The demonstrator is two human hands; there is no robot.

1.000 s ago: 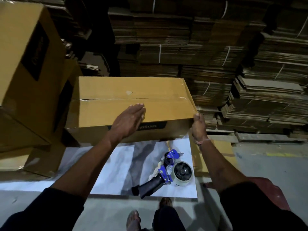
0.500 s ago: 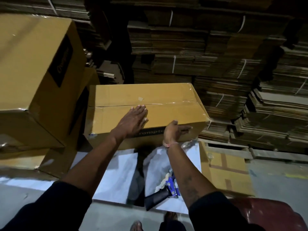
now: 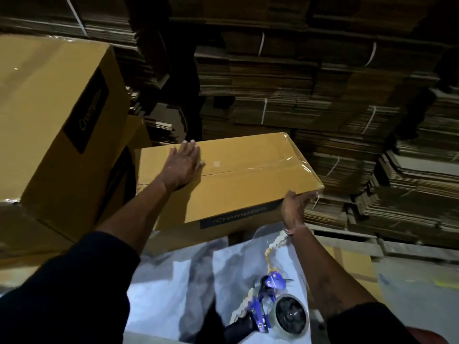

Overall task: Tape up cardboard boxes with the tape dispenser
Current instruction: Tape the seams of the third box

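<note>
A long brown cardboard box with clear tape along its top seam lies in front of me, tilted, its right end nearer. My left hand lies flat on the box's top near the far left end, fingers straight. My right hand grips the box's near right corner, thumb on top and fingers under the edge. The blue tape dispenser, with its black handle and roll of clear tape, lies untouched on the white sheet below the box.
A big taped box stands at the left on another box, close beside the long one. Bundled stacks of flat cardboard fill the back and right. A flat brown piece lies on the floor at the right.
My left hand slid from the near edge across the top to the far left end. My right hand moved along the near edge to the right corner. The box turned and rose.
</note>
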